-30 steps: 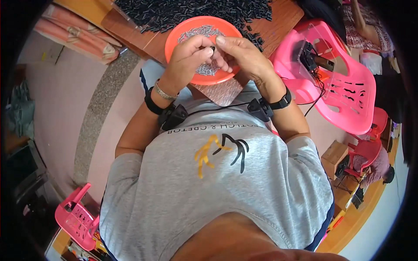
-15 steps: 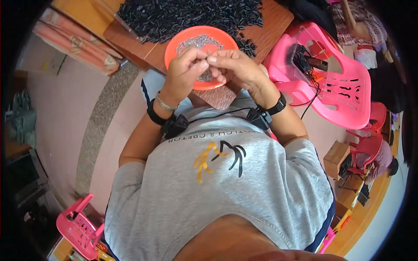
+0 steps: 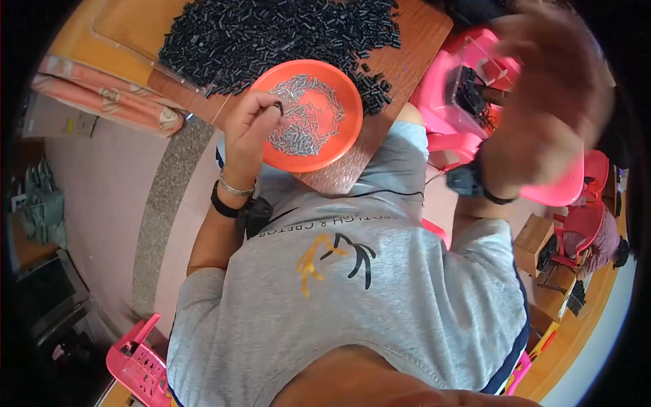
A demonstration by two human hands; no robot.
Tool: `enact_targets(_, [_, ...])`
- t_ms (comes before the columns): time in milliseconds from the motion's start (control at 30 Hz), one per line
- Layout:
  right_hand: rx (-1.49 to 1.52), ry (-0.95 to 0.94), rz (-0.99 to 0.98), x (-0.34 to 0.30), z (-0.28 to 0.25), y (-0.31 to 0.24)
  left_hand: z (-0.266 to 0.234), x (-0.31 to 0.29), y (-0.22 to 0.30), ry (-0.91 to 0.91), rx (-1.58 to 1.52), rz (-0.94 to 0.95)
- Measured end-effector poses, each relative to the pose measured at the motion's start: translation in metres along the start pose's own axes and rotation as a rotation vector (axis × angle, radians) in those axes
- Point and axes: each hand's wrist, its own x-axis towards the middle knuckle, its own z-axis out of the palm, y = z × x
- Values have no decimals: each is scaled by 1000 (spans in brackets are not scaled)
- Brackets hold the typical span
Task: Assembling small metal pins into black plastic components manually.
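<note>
My left hand (image 3: 249,122) rests at the left rim of an orange plate (image 3: 347,133) holding several small silver metal parts (image 3: 302,122). Its fingertips pinch a small dark piece (image 3: 278,106). My right hand (image 3: 546,102) is raised, blurred, out to the right over a pink plastic chair (image 3: 434,88); whether it holds anything is unclear. A big heap of small black cylindrical parts (image 3: 271,37) covers the wooden table (image 3: 413,41) behind the plate.
The pink chair carries a clear box (image 3: 475,88) with dark items. Folded orange cloth (image 3: 102,102) lies at the table's left edge. A pink stool (image 3: 139,363) stands at lower left. Cardboard boxes (image 3: 532,241) and another person (image 3: 603,244) are at right.
My hands were together over the plate; now the right hand has swung out to the right and up, blurred. The left hand stays at the plate's rim.
</note>
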Motion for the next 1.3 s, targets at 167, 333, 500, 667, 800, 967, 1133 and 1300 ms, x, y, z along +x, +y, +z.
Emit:
enact_targets(167, [12, 0, -57, 7, -8, 11, 1, -1, 5, 65, 73, 5])
enact_targets(333, [26, -46, -59, 6, -11, 13, -6, -2, 14, 101, 84, 14])
enact_targets(500, [-11, -123, -240, 47, -14, 20, -16, 1, 14, 106, 231, 36])
enact_targets(667, [-235, -106, -601, 128, -58, -11, -1, -15, 26, 222, 123, -150])
enact_targets(800, [-413, 42, -904, 182, -92, -80, -5, -24, 17, 167, 239, -4])
enact_targets(967, [-550, 167, -1250, 210, -94, -195, -52, -31, -72, -43, 150, -44])
enact_targets(1133, [-716, -13, -1562, 207, -110, -261, -66, -24, -61, -58, 45, 290])
enact_targets(1300, [-726, -116, -1439, 214, -84, -214, -54, -43, -59, 15, 34, 175])
